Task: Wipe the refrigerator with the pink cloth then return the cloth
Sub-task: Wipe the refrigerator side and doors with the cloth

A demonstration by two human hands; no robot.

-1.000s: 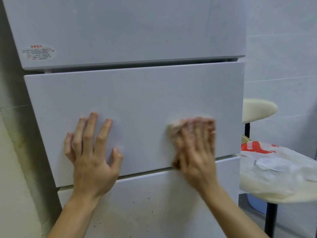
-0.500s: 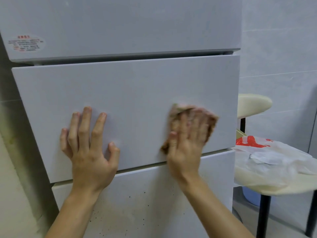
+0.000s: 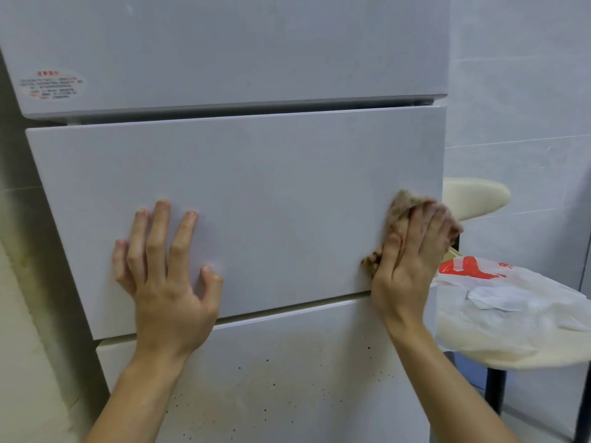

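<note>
The pink cloth (image 3: 403, 206) is pressed against the middle door (image 3: 271, 193) of the refrigerator (image 3: 224, 43), near its right edge, under the right hand (image 3: 406, 266) — the fingers are laid nearly straight over it (not curled round it). The left hand (image 3: 163, 279) is laid flat on the same door — fingers spread, nothing held.

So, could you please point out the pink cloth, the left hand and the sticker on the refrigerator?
pink cloth (image 3: 403, 204): head view, its bunched upper edge.
left hand (image 3: 166, 282): head view, the back of the hand.
sticker (image 3: 51, 84): head view, its printed middle.
</note>
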